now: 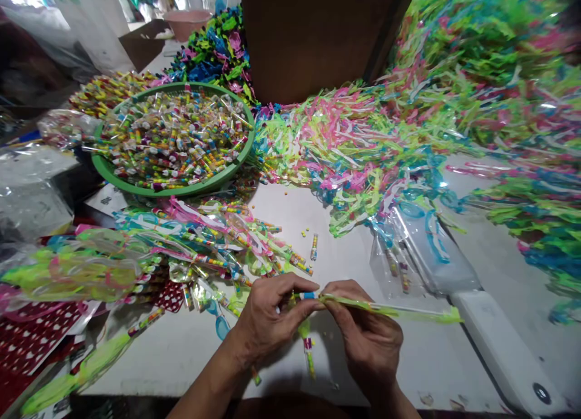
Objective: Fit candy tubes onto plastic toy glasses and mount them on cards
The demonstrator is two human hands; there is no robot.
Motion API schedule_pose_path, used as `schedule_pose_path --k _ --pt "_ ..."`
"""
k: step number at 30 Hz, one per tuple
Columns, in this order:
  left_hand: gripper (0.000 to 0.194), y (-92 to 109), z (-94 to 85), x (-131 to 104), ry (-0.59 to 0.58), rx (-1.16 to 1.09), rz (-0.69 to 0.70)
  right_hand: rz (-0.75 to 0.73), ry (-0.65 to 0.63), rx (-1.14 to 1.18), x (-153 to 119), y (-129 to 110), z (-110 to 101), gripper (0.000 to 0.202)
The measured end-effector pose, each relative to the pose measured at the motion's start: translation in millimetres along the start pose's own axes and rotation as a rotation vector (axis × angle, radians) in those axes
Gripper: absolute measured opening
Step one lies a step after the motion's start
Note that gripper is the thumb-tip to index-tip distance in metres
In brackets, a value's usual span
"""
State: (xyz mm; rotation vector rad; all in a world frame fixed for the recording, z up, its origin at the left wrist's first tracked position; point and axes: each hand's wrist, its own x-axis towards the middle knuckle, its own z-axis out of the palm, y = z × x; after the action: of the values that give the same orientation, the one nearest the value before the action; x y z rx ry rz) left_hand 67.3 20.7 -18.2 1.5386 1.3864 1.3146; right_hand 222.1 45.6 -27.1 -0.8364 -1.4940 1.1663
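In the middle front, my left hand (272, 310) pinches a small tube of coloured candies, mostly hidden by the fingers; a blue bit shows at its end. My right hand (367, 340) grips a long yellow-green plastic piece (408, 312) that points right. Its near end meets the tube between my fingertips; whether they are joined I cannot tell. Below my hands another candy tube (309, 358) lies on the white table (181, 352). A loose candy tube (315, 247) stands out beyond my fingers, near a few spilled candies.
A green basket (247, 146) heaped with candy tubes stands at the back left. Plastic pieces with tubes (218, 237) pile before it. Loose coloured plastic pieces (354, 128) cover the back and right. A dark box (313, 43) stands behind. A white-handled device (499, 346) lies at right.
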Motion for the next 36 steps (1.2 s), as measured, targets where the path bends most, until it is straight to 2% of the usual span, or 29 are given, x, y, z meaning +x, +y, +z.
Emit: schedule_pose_path --k 2,4,7,9,15,28,32,36 --pt "0.011 1 1.8 1 -0.014 -0.066 -0.06 -0.06 0.032 -0.021 -3 2 0 0.017" --pt "0.012 1 4.0 1 -0.026 -0.198 -0.193 -0.089 0.043 -0.036 -3 4 0 0.018" --pt "0.017 3 6.6 0 -0.02 -0.381 -0.382 -0.083 0.029 -0.025 -2 4 -1 0.017" --pt "0.019 3 7.2 -1 -0.01 -0.412 -0.437 -0.078 0.032 -0.008 0 3 -1 0.016" --pt "0.021 0 7.3 -3 -0.045 -0.291 -0.315 -0.11 0.071 -0.026 3 0 2 0.017" --pt "0.017 1 8.7 -3 -0.026 -0.077 -0.109 -0.104 0.073 0.022 4 0 0 0.022" --pt "0.018 2 5.0 -1 -0.099 0.019 -0.012 -0.111 0.023 -0.009 4 2 -3 0.02" --pt "0.02 1 3.1 0 -0.13 0.055 -0.002 -0.139 -0.033 -0.029 7 4 -7 0.019"
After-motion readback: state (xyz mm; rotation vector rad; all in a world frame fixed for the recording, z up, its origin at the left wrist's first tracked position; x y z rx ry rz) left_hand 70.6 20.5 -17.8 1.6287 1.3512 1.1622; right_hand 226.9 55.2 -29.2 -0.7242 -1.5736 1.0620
